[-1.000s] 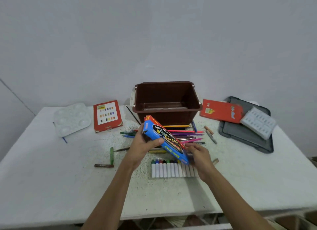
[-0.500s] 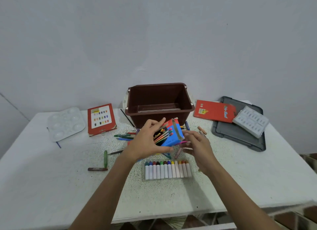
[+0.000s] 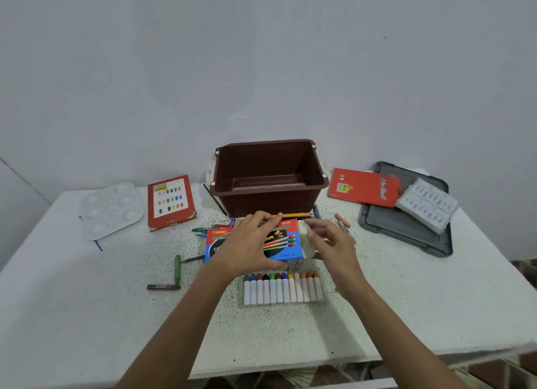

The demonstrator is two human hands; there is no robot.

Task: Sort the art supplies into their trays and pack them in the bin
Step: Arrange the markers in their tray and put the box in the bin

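Both your hands are on the blue box, and you are holding it just above the worktop, in front of the bin and behind the marker tray.

Your left hand is gripping the box across its printed face, with the fingers curling over the far edge and the thumb under the near one. Your right hand is pinching at the white flap on the right end.

A second ago the box was slanting down toward the tray. Half a second ago its open end was pointing at you. Now you are holding it level and lengthwise, with the label facing up.

That turn is bringing the flap end round to your right hand. You are likely getting the box ready to take the marker tray, though I cannot tell whether the flap is being opened or shut.

The tray is lying full and untouched just below your hands. The bin is standing empty, and loose pens are lying behind the box, so most of the sorting is still waiting for you.
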